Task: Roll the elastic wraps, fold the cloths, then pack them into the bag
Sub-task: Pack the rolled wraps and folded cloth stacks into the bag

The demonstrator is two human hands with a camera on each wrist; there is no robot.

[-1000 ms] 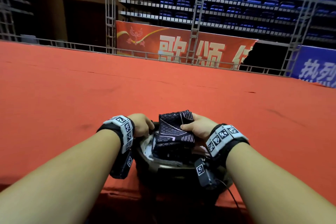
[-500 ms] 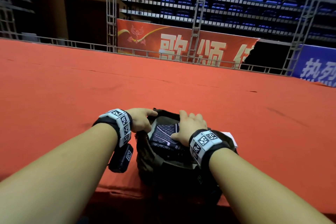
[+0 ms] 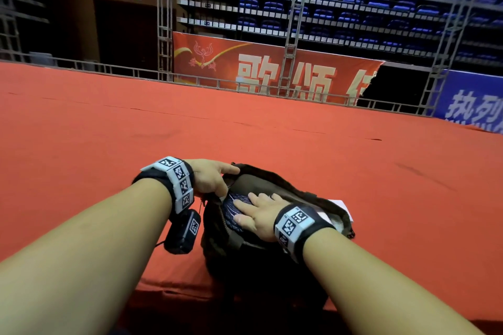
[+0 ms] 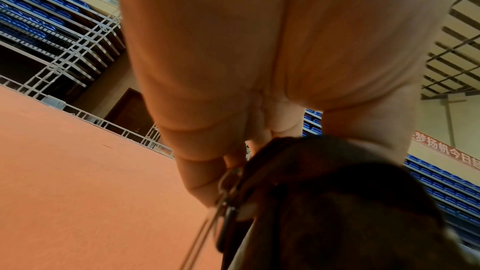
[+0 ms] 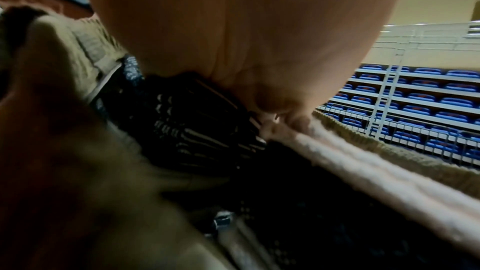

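A dark brown bag point(image 3: 275, 179) stands open at the near edge of the red surface. Inside it lies a folded dark cloth point(image 3: 234, 201) with a pale line pattern, also seen in the right wrist view as the patterned cloth point(image 5: 187, 122). My right hand point(image 3: 258, 212) lies flat on the cloth with straight fingers, pressing it down into the bag. My left hand point(image 3: 215, 179) grips the bag's left rim, thumb on top. In the left wrist view my left hand point(image 4: 233, 151) holds the bag's edge point(image 4: 311, 151) beside a metal clip point(image 4: 228, 180).
The red cloth-covered surface point(image 3: 299, 144) stretches far ahead and to both sides. A white sheet point(image 3: 341, 205) pokes out behind the bag on the right. A metal railing point(image 3: 245, 84), banners and blue seating stand beyond the far edge.
My right hand lowered the patterned cloth from above the bag into it and flattened out on top. My left hand stayed on the bag's rim.
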